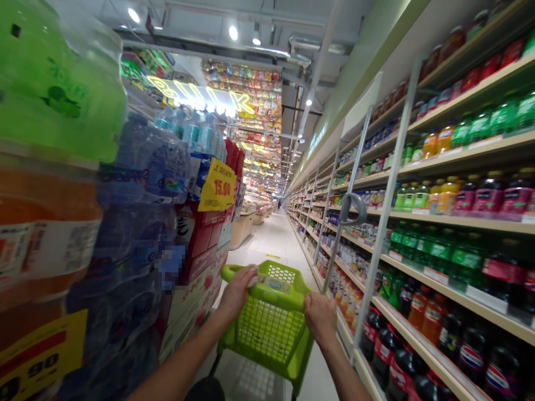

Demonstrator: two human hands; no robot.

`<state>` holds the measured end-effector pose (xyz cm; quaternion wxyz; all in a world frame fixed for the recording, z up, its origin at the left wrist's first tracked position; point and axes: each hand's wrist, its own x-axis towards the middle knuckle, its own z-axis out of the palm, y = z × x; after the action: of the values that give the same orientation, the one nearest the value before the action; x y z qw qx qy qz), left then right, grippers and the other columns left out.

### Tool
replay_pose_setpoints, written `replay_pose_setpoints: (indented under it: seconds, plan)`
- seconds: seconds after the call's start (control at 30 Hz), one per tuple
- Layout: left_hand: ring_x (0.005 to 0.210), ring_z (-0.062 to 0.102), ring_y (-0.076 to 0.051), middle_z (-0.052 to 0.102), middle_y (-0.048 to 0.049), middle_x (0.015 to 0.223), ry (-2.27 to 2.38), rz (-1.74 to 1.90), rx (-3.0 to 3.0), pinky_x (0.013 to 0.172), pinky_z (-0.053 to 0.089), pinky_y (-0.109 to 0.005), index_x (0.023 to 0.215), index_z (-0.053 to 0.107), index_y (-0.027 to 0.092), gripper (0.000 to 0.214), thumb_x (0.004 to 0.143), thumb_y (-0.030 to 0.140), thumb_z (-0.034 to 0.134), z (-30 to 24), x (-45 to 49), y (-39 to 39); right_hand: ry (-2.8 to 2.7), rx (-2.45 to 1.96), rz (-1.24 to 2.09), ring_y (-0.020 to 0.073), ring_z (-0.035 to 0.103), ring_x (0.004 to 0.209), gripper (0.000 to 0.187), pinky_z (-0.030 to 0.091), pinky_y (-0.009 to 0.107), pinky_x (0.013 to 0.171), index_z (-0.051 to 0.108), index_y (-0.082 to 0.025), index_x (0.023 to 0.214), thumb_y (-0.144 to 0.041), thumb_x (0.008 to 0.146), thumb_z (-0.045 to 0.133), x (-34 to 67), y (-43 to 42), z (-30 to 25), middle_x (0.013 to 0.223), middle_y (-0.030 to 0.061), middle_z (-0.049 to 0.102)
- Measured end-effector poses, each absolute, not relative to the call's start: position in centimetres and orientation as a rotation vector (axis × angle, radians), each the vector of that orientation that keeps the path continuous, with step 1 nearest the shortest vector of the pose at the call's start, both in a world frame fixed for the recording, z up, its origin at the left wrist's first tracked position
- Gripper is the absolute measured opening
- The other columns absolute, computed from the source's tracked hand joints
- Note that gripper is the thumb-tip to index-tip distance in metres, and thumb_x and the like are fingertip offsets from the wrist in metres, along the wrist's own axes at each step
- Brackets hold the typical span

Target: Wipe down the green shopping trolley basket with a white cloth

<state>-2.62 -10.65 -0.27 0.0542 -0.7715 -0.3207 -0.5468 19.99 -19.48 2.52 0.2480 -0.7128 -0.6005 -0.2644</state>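
Store aisle. The green cart (271,328) stood upright on the pale floor (288,236), directly in front of the person, basket facing up the aisle, its handle (273,296) crossing nearest the body.

Left hand (240,289): curled over the left end of the cart's handle, fingers wrapped and closed on it. A whitish patch showed at the fingers; blurred, possibly a scrap of tissue, though I could not be sure. Right hand (321,314): folded into a fist about the right end of the same handle, knuckles up. Both forearms reached forward to the cart from below. Between the hands, a small clear panel (275,284) sat on top of the cart's handle.

Left of the cart: stacked red cartons (207,234), with a yellow price sign (218,186) reading 15.00 fixed above. Nearer the person than those, still on the cart's left, wrapped water bottles (142,223) in a tall pile; closest of all, large green bottles (58,89) over orange ones (50,239), much smeared.

Right of the cart: long shelving (460,219) ran off beyond it, carrying green soda bottles (443,245), purple-labelled bottles (493,192) and, on the lowest tier, dark cola bottles (476,356). A metal pole with a grey loop (354,209) rose just to the cart's right.

Beyond and above the cart, to its left, a glowing yellow sign (200,94) spelled BULK.
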Motion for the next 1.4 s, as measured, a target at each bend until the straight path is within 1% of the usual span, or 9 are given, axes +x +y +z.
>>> replay_pose_setpoints:
  seconds: [0.17, 0.37, 0.63, 0.83, 0.93, 1.1, 1.23, 1.33, 1.4]
  plan:
    - [0.116, 0.045, -0.018, 0.052, -0.0021, 0.125, -0.647, -1.533, -2.613, 0.101, 0.036, -0.039, 0.120, 0.047, 0.024, 0.041, 0.081, 0.013, 0.039, 0.5, 0.6, -11.7, -1.653, -1.952, -0.699, 0.0180, 0.059, 0.072, 0.035, 0.028, 0.029, 0.068, 0.059, -0.019, 0.065, -0.021, 0.086, 0.031, 20.1, -19.8, 2.6, 0.069, 0.0037, 0.065]
    - [0.109, 0.051, -0.026, 0.059, -0.0100, 0.115, -1.203, -1.780, -2.352, 0.095, 0.038, -0.048, 0.106, 0.058, 0.014, 0.033, 0.077, 0.017, 0.042, 1.0, -5.3, -8.5, -1.624, -1.934, -0.711, 0.0186, 0.058, 0.072, 0.035, 0.028, 0.031, 0.070, 0.058, -0.019, 0.064, -0.022, 0.086, 0.031, 20.2, -19.9, 2.3, 0.070, 0.0035, 0.064]
    - [0.118, 0.043, -0.016, 0.051, 0.0013, 0.125, -0.774, -1.638, -2.630, 0.101, 0.034, -0.037, 0.115, 0.052, 0.026, 0.044, 0.076, 0.008, 0.044, 0.1, -0.1, -11.4, -1.647, -1.901, -0.740, 0.0177, 0.058, 0.070, 0.034, 0.028, 0.030, 0.069, 0.057, -0.019, 0.063, -0.022, 0.086, 0.032, 20.4, -19.9, 2.1, 0.067, 0.0035, 0.063]
    - [0.109, 0.052, -0.021, 0.059, -0.0067, 0.114, -1.275, -1.861, -2.301, 0.098, 0.036, -0.044, 0.106, 0.058, 0.016, 0.033, 0.077, 0.016, 0.041, 1.1, -5.2, -8.8, -1.642, -1.863, -0.748, 0.0181, 0.057, 0.071, 0.034, 0.027, 0.031, 0.069, 0.057, -0.019, 0.064, -0.022, 0.086, 0.032, 20.1, -19.7, 1.8, 0.068, 0.0031, 0.063]
    - [0.110, 0.051, -0.019, 0.059, -0.0053, 0.115, -1.145, -1.810, -2.437, 0.098, 0.037, -0.040, 0.107, 0.058, 0.018, 0.036, 0.076, 0.012, 0.041, 1.2, -1.9, -10.5, -1.624, -1.862, -0.732, 0.0189, 0.057, 0.071, 0.034, 0.027, 0.032, 0.070, 0.057, -0.019, 0.065, -0.023, 0.087, 0.031, 19.6, -19.5, 1.7, 0.069, 0.0034, 0.062]
    - [0.118, 0.043, -0.017, 0.052, -0.0022, 0.125, -0.630, -1.539, -2.806, 0.101, 0.033, -0.035, 0.115, 0.053, 0.025, 0.048, 0.073, 0.004, 0.041, 1.7, 4.2, -14.0, -1.662, -1.825, -0.696, 0.0181, 0.057, 0.075, 0.033, 0.027, 0.031, 0.072, 0.057, -0.019, 0.069, -0.022, 0.088, 0.030, 19.8, -19.5, 1.6, 0.072, 0.0027, 0.063]
    - [0.112, 0.049, -0.018, 0.057, -0.0020, 0.119, -0.974, -1.636, -2.685, 0.099, 0.036, -0.035, 0.108, 0.058, 0.023, 0.041, 0.072, 0.007, 0.047, 2.5, 1.1, -12.3, -1.680, -1.765, -0.644, 0.0167, 0.056, 0.078, 0.033, 0.027, 0.030, 0.076, 0.058, -0.020, 0.073, -0.022, 0.088, 0.029, 20.2, -19.6, 1.4, 0.076, 0.0022, 0.064]
    - [0.111, 0.049, -0.020, 0.057, -0.0064, 0.117, -1.277, -1.764, -2.458, 0.099, 0.035, -0.042, 0.108, 0.057, 0.017, 0.038, 0.075, 0.008, 0.040, 2.5, -0.1, -11.0, -1.656, -1.739, -0.609, 0.0169, 0.056, 0.079, 0.034, 0.026, 0.031, 0.079, 0.058, -0.020, 0.074, -0.024, 0.089, 0.028, 20.1, -19.5, 1.2, 0.077, 0.0021, 0.064]
    - [0.113, 0.047, -0.020, 0.056, -0.0076, 0.119, -1.262, -1.735, -2.445, 0.100, 0.034, -0.042, 0.109, 0.056, 0.016, 0.038, 0.076, 0.007, 0.038, 2.1, 1.8, -11.6, -1.625, -1.717, -0.591, 0.0173, 0.056, 0.081, 0.036, 0.026, 0.033, 0.081, 0.059, -0.020, 0.078, -0.026, 0.090, 0.026, 20.0, -19.4, 1.1, 0.080, 0.0025, 0.065]
